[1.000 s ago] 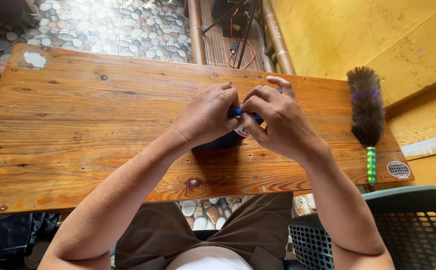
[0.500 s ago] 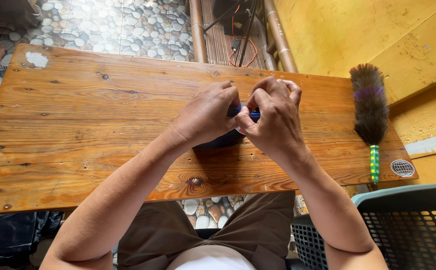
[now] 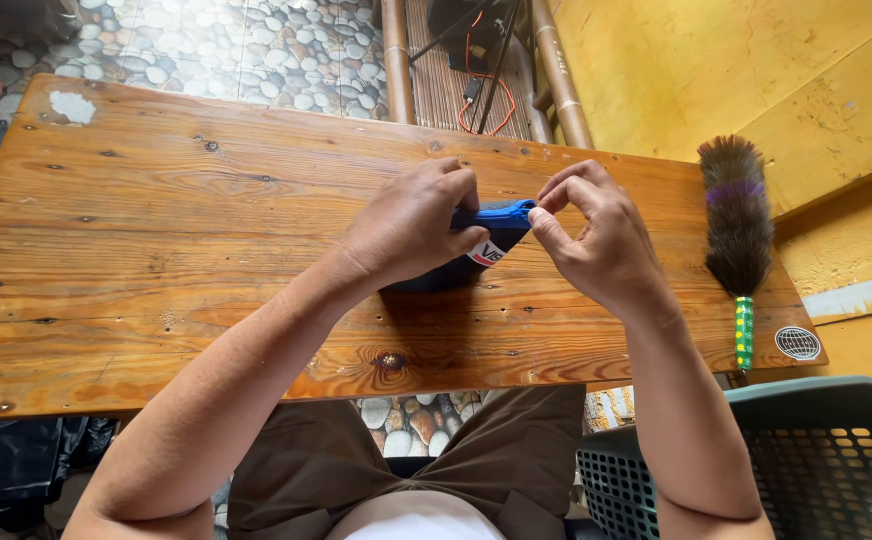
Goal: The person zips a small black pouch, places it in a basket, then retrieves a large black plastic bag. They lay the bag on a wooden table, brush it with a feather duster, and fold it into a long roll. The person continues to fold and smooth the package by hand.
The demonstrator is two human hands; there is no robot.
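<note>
Item: blue folded cloth (image 3: 491, 228), mid-table. My left hand (image 3: 411, 225) lay curled over it, fingers gripping; my right hand (image 3: 596, 235) pinched its blue edge between thumb and forefinger. Surface: knotty wooden table (image 3: 156, 250); feather duster (image 3: 736, 225) at right; pebble floor (image 3: 206, 45); grey basket (image 3: 806, 470).

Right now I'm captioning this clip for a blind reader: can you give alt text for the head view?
Two bare hands work on a small blue item over a wooden table: the left hand grips it, and the right hand pinches its end. A feather duster lies at the table's right edge, with a grey plastic basket below.
</note>
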